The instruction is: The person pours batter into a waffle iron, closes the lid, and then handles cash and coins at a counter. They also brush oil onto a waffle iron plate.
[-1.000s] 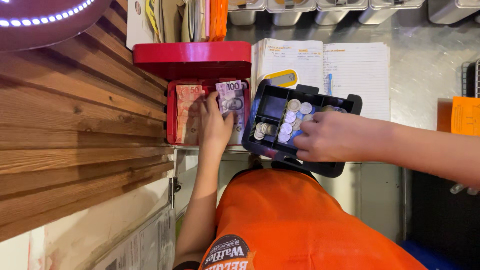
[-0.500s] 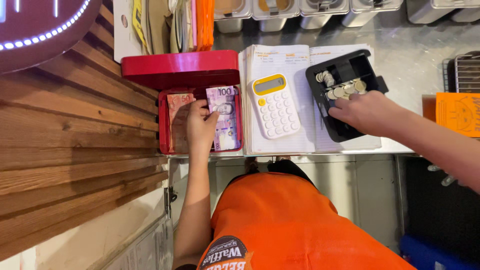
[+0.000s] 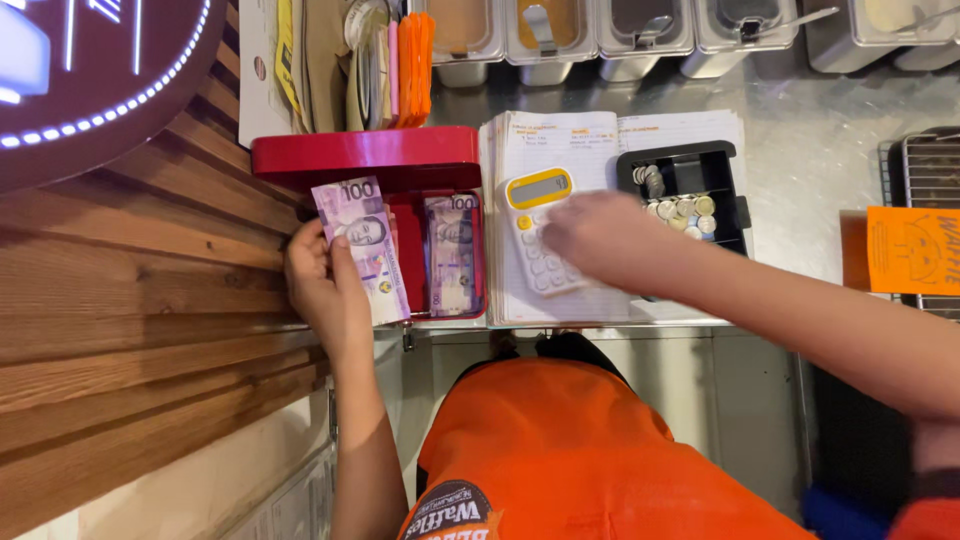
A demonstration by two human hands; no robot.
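My left hand (image 3: 320, 285) holds a purple banknote (image 3: 362, 245) lifted just left of the open red cash box (image 3: 365, 158). Another purple banknote (image 3: 452, 255) lies inside the box. My right hand (image 3: 600, 238) is blurred by motion; it hovers over the white and yellow calculator (image 3: 537, 190), which rests on an open notebook (image 3: 560, 135), and nothing shows in its fingers. A black coin tray (image 3: 690, 160) with several coins (image 3: 680, 207) sits on the notebook's right page, just right of my right hand.
A wooden slat wall (image 3: 130, 300) and a lit round sign (image 3: 90, 80) fill the left. Upright folders and papers (image 3: 380, 60) stand behind the cash box. Metal containers (image 3: 640, 30) line the back of the steel counter (image 3: 810, 150). An orange card (image 3: 912, 250) and wire rack (image 3: 930, 170) are right.
My left hand has pulled one banknote out of the cash box to the left. My right hand set the coin tray on the notebook, let go and moved left over the calculator.
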